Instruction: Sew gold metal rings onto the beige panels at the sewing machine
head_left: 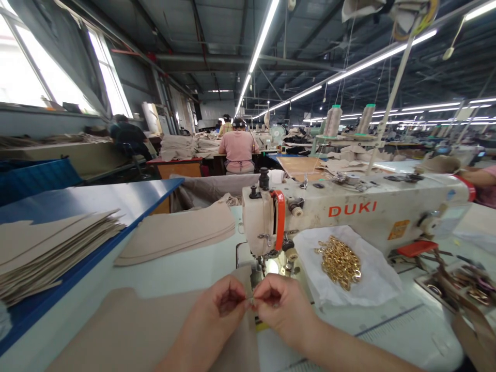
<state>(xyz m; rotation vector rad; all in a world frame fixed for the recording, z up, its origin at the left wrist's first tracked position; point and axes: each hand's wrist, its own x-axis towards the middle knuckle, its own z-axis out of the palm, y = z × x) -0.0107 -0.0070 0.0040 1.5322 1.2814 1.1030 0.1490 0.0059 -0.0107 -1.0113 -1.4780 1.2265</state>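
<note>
The fabric panel [127, 325] nearest you is plain beige, and you see a similar tone in the stacked panels [58, 248] at your left. Your sewing machine [310, 206] is off-white, with orange-red lettering [352, 208] and an orange-red guard [279, 222]. Your gold rings [341, 263] gleam on a white sheet [375, 287]. Your bench [182, 284] is pale green, marked with a dark ruled scale [387, 321]. Ahead of you, pale thread cones [332, 123] have green tops; one person [236, 147] wears pink.

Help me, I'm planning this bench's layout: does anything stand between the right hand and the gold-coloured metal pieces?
Nothing visible does: between the right hand and the gold-coloured metal pieces lie only tabletop and the low edge of the white sheet beneath them. The sewing machine stands behind, out of that line.
</note>
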